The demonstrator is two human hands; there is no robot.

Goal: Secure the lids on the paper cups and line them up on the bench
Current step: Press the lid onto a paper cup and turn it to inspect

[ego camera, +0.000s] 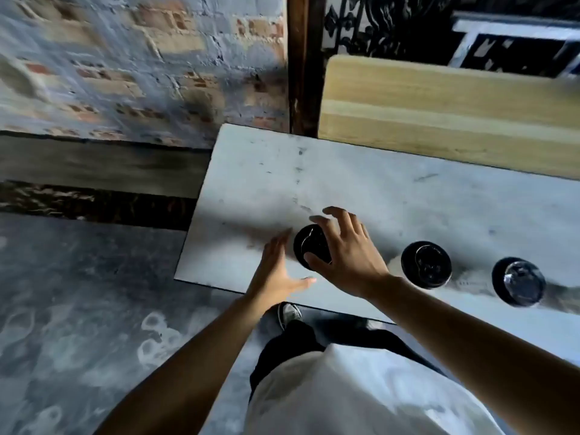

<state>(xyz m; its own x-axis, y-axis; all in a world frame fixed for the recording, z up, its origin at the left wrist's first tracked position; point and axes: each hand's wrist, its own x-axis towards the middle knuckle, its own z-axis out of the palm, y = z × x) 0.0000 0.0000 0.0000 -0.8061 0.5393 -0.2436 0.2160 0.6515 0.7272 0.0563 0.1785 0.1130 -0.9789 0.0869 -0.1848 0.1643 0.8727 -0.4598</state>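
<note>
Black plastic lid on leftmost paper cup, sitting near left end of pale grey stone bench, in line with two more black-lidded cups and to its right. Risking a tip or skid if pressed off-centre, being close to bench's front edge; a half-seated rim possibly popping loose. Right hand hovering over lid, fingers spread wide, thumb touching rim, gripping nothing firmly. Left hand flat and open just beside cup, left of it, holding nothing.
</note>
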